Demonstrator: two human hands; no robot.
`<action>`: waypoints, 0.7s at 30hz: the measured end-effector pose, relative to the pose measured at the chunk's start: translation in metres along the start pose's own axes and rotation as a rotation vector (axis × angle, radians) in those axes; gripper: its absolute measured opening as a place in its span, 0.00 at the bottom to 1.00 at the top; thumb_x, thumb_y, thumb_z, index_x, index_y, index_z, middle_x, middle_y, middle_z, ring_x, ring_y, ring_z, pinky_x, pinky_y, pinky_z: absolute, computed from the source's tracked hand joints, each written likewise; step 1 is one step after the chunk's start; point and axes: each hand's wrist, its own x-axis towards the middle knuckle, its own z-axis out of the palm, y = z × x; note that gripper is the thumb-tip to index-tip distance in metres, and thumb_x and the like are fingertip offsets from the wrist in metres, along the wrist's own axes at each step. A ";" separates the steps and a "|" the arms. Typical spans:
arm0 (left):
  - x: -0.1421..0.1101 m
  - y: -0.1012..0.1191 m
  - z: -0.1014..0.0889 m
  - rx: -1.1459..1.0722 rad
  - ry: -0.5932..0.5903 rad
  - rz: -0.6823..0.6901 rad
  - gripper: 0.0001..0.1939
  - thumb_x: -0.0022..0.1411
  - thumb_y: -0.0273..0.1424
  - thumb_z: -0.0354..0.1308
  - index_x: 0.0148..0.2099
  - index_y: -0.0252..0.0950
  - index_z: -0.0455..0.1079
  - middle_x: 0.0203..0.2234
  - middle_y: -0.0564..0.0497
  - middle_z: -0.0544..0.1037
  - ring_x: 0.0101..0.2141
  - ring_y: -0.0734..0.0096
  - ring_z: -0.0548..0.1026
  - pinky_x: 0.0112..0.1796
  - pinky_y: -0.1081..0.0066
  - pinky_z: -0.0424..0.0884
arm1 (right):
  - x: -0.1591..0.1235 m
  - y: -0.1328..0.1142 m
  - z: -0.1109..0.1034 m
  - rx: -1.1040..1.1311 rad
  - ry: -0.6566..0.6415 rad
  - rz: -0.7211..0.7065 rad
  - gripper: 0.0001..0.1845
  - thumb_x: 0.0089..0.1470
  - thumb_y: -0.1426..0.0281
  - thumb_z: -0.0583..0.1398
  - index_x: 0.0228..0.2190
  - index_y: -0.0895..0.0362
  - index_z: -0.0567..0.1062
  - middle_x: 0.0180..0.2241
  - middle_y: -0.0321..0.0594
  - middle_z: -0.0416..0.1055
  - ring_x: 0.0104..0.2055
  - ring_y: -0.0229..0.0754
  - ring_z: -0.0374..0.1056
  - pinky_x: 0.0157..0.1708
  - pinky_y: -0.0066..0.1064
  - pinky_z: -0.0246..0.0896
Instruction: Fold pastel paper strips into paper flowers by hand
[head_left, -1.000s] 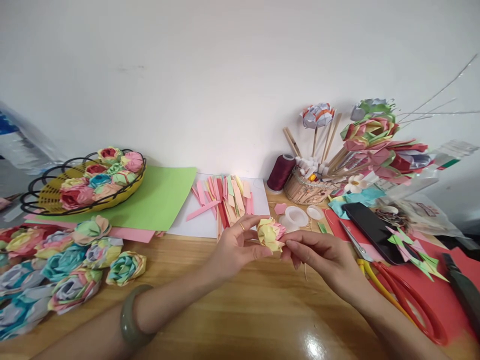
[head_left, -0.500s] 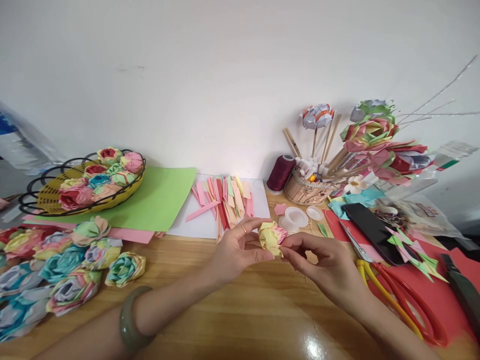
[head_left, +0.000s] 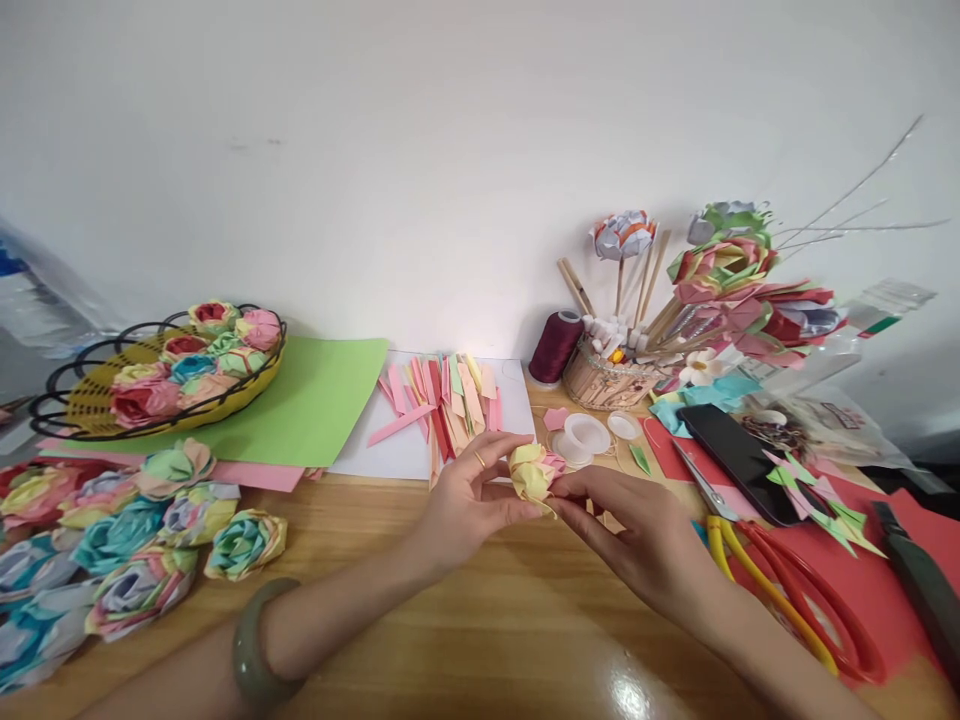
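Observation:
Between my two hands, above the middle of the wooden table, is a small yellow and pink paper flower (head_left: 529, 472). My left hand (head_left: 480, 490) holds it from the left, thumb below and fingers behind, with a ring on one finger. From the right, my right hand (head_left: 630, 520) pinches the flower's lower edge between thumb and fingertips. The fingers cover part of its pink side. Just behind lie folded paper strips (head_left: 450, 400) on a white sheet (head_left: 360, 450), and small white round lids (head_left: 586, 436).
Left are a yellow basket (head_left: 82, 405) of paper flowers, a green sheet (head_left: 330, 390) and several loose paper flowers (head_left: 120, 535). Right stand a thread spool (head_left: 555, 350) and a holder (head_left: 611, 385) with sticks and flowers. Scissors (head_left: 817, 610) and a phone (head_left: 739, 460) lie nearer.
The view has shifted slightly, so everything sits a little differently in the picture. Both hands keep hold of the paper flower, which looks slightly turned.

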 end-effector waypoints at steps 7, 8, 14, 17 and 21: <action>0.001 0.001 0.001 0.011 -0.010 0.012 0.25 0.41 0.26 0.66 0.45 0.42 0.69 0.43 0.51 0.62 0.40 0.69 0.69 0.40 0.68 0.71 | -0.001 0.003 0.001 -0.071 -0.005 -0.038 0.04 0.55 0.72 0.54 0.29 0.57 0.67 0.24 0.35 0.69 0.23 0.33 0.64 0.24 0.24 0.58; 0.001 0.001 0.001 0.014 -0.013 0.009 0.25 0.41 0.26 0.66 0.45 0.42 0.69 0.43 0.51 0.62 0.40 0.69 0.69 0.40 0.68 0.71 | -0.001 0.003 0.001 -0.070 -0.011 -0.037 0.04 0.55 0.72 0.54 0.29 0.57 0.67 0.24 0.35 0.69 0.23 0.33 0.64 0.23 0.24 0.58; 0.001 0.002 0.001 0.032 0.012 -0.005 0.25 0.42 0.26 0.66 0.45 0.40 0.68 0.44 0.49 0.63 0.41 0.68 0.69 0.40 0.68 0.71 | -0.001 0.001 0.001 -0.057 -0.034 -0.042 0.06 0.57 0.74 0.50 0.30 0.56 0.66 0.26 0.38 0.69 0.27 0.36 0.65 0.26 0.24 0.60; 0.001 0.002 0.000 0.038 0.034 -0.004 0.24 0.42 0.27 0.66 0.45 0.39 0.68 0.44 0.49 0.64 0.41 0.67 0.70 0.40 0.67 0.71 | 0.000 0.000 0.001 -0.052 -0.055 -0.022 0.07 0.58 0.75 0.49 0.32 0.57 0.66 0.27 0.38 0.69 0.28 0.36 0.66 0.27 0.24 0.60; 0.001 0.002 0.000 0.052 0.049 -0.017 0.25 0.42 0.28 0.66 0.45 0.39 0.68 0.45 0.48 0.64 0.41 0.67 0.70 0.40 0.67 0.71 | 0.002 -0.001 0.001 -0.059 -0.060 0.021 0.08 0.58 0.74 0.49 0.31 0.57 0.66 0.24 0.37 0.69 0.25 0.35 0.65 0.25 0.24 0.60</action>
